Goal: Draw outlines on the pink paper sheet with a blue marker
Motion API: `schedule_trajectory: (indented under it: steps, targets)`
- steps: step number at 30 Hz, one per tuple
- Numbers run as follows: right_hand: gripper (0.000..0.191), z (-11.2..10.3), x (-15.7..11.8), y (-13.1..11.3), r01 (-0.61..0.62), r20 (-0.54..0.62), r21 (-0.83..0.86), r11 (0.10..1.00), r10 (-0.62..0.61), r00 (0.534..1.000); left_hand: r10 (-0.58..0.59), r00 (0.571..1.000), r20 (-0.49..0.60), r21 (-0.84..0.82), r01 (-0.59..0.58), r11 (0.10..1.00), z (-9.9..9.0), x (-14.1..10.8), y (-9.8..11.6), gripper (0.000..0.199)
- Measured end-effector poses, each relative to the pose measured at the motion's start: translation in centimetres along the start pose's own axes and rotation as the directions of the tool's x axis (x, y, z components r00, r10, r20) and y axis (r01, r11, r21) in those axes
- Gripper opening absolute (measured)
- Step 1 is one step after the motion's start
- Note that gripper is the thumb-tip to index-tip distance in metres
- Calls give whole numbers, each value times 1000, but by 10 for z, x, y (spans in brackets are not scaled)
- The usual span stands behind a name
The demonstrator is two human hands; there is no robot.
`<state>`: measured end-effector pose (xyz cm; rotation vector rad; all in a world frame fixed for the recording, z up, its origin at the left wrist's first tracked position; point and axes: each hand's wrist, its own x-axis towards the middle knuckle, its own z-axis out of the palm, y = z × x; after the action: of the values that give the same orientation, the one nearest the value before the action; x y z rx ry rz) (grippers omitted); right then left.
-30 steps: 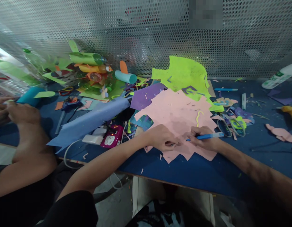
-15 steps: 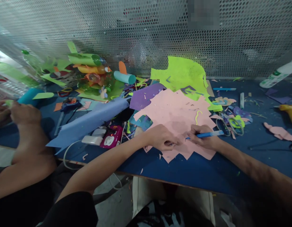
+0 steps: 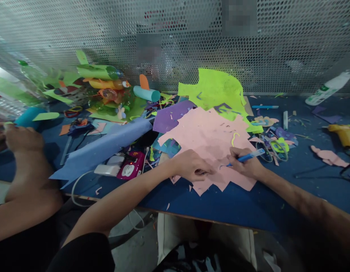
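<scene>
Here, pink paper (image 3: 205, 128): flat on the blue table (image 3: 234, 211), jagged-edged, both hands on it; a short blue line shows by the pen's tip, no readable word.
Right hand (image 3: 247, 166): closed round a blue pen (image 3: 252, 154), its tip at the pink paper.
Left hand (image 3: 193, 166): resting on the pink paper, fingers curled; whether they pinch anything, I cannot tell.
White bottle (image 3: 323, 94): beyond and well right of the pink paper; green label print, too small to read.
Magenta box (image 3: 132, 164): left of the pink paper; its white patch has blurred marks.
Mesh wall (image 3: 188, 49): behind the pink paper; reddish marks show through, unreadable.
</scene>
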<state>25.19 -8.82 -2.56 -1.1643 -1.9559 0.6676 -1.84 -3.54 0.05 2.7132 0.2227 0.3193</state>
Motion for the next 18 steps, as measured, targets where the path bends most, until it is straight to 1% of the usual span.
schedule_trajectory:
  steps: [2, 5, 9, 11, 13, 15, 18]
  targets:
    - [37, -3, -3, 1, -55, 21, 66, 996, 54, 998, 8, 1000, -8, 9, -8, 1000, 0, -1, 0, 34]
    - [34, -6, -9, 4, -109, 111, 114, 987, 97, 989, 20, 1000, -8, 19, -20, 1000, 1, -2, -1, 33]
    - [32, -7, -13, 9, -93, 175, 97, 991, 75, 982, 25, 1000, -17, 20, -25, 1000, 1, -2, 0, 34]
    - [32, -5, -12, 10, -80, 187, 54, 995, 68, 980, 25, 999, -20, 18, -25, 1000, 1, -2, -1, 34]
    - [34, -5, -10, 9, -61, 159, -18, 998, 63, 985, 24, 999, -21, 14, -24, 1000, 1, -2, -1, 34]
    - [36, -5, -8, 7, -36, 100, -66, 997, 42, 994, 17, 1000, -15, 12, -17, 1000, 1, -2, -1, 34]
    - [37, -7, -7, 4, 14, 41, -59, 998, -12, 999, 4, 1000, -4, 8, -4, 1000, 0, -1, 0, 33]
